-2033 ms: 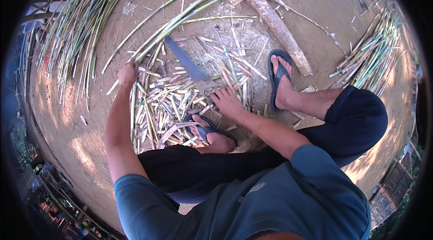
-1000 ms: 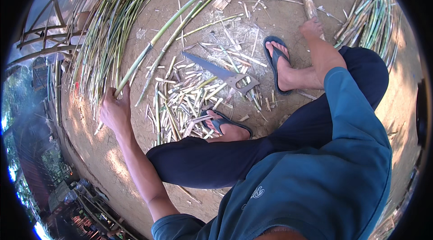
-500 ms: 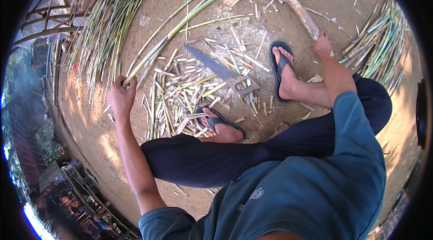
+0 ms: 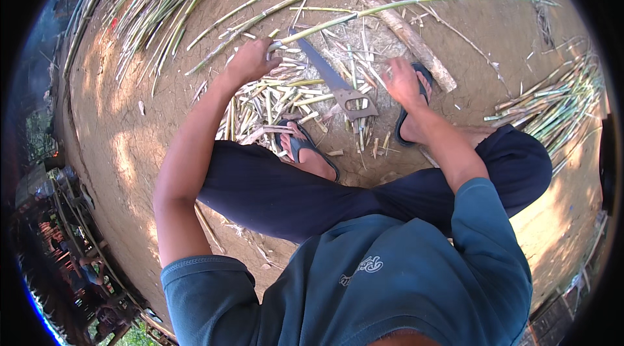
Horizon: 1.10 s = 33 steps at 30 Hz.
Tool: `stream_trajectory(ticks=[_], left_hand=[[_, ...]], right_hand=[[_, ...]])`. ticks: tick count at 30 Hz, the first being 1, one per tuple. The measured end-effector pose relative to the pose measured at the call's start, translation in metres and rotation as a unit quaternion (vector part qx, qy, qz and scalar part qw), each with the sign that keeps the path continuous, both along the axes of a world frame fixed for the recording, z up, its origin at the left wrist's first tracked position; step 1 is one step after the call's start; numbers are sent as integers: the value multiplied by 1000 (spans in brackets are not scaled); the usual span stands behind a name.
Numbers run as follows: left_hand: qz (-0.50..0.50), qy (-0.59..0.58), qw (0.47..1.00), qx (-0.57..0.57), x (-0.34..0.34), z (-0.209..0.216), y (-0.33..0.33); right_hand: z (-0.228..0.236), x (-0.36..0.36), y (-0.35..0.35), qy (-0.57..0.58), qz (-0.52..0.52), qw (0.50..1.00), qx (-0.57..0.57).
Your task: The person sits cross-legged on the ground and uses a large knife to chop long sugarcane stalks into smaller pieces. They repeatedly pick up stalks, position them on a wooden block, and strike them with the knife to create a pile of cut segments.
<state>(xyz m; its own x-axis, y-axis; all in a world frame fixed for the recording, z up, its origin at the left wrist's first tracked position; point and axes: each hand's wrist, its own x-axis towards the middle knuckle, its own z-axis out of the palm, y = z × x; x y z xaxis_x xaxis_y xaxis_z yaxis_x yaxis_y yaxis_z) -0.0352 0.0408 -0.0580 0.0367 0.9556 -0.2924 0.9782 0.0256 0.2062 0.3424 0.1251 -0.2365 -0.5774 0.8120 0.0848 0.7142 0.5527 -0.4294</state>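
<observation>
Near the saw's tip, my left hand is closed round the cut end of a long green cane stalk. This stalk reaches away to the far right, passing over a thick wooden log. My right hand hovers beside my right sandal with its fingers apart and nothing in them. Between the hands a handsaw lies on a heap of short cut cane pieces, its wooden handle toward me.
Further long stalks lie across the ground beyond the saw. A big bundle of long canes spreads at the far left. At the right is a pile of cut canes. My left sandal stands at the heap's near edge.
My right hand has let go of the log and moved left toward the saw. My left hand has moved right with the stalk, which now lies over the log.
</observation>
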Motion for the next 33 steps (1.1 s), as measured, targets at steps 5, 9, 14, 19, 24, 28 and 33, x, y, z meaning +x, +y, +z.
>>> stream_trajectory(ticks=[5, 9, 14, 19, 24, 28, 33], left_hand=[[42, -16, 999, 25, -34, -20, 3], [76, 20, 995, 64, -25, -13, 8], [10, 32, 998, 57, -49, -28, 17], [13, -8, 1000, -19, -36, -19, 20], [27, -33, 999, 22, -29, -38, 14], [6, -41, 999, 4, -19, -51, 13], [5, -55, 998, 7, -1, -47, 4]], right_hand=[[15, -40, -108, -111, 147, 981, -54], [-10, -43, -143, -194, 133, 971, -33], [-3, -58, -149, -217, 138, 964, -61], [111, -62, -154, -64, 25, 981, -181], [188, -23, -219, 221, -191, 873, -391], [224, 23, -267, 379, -213, 800, -413], [254, 24, -256, 383, -109, 894, -208]])
